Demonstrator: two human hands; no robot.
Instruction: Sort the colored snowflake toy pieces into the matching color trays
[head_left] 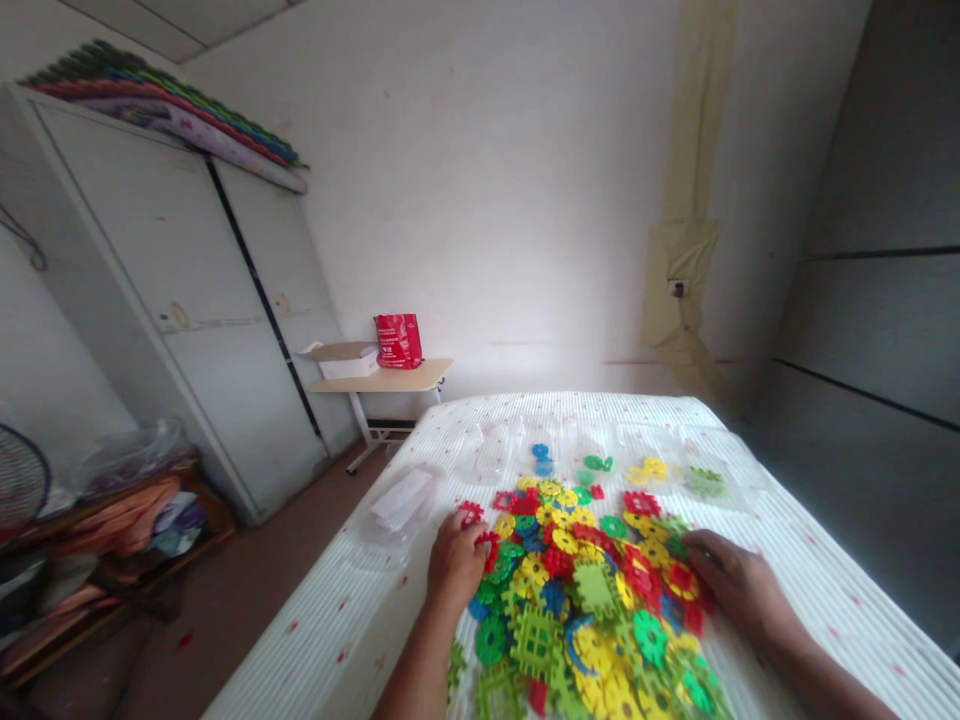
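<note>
A large heap of plastic interlocking building pieces (pixel 536 640) spreads over the near half of the table, with yellow, green and blue notched discs and red and light green toothed squares. At its left edge rests my left hand (pixel 456 560), palm down, fingers loosely bent and open against red toothed pieces (pixel 471 513). On the opposite side my right hand (pixel 739 580) reaches in from the right, its open fingers touching the rim of the heap beside green and red pieces. Its thumb side is partly blurred.
Along the table's (pixel 322 620) far side stand clear plastic trays, holding blue discs (pixel 541 458), green pieces (pixel 598 463), yellow discs (pixel 649 468) and light green squares (pixel 706 482). Another clear container with a pale packet (pixel 403 500) sits left. Behind are a side table (pixel 420 376) with a red bag (pixel 399 342) and a cabinet (pixel 225 350).
</note>
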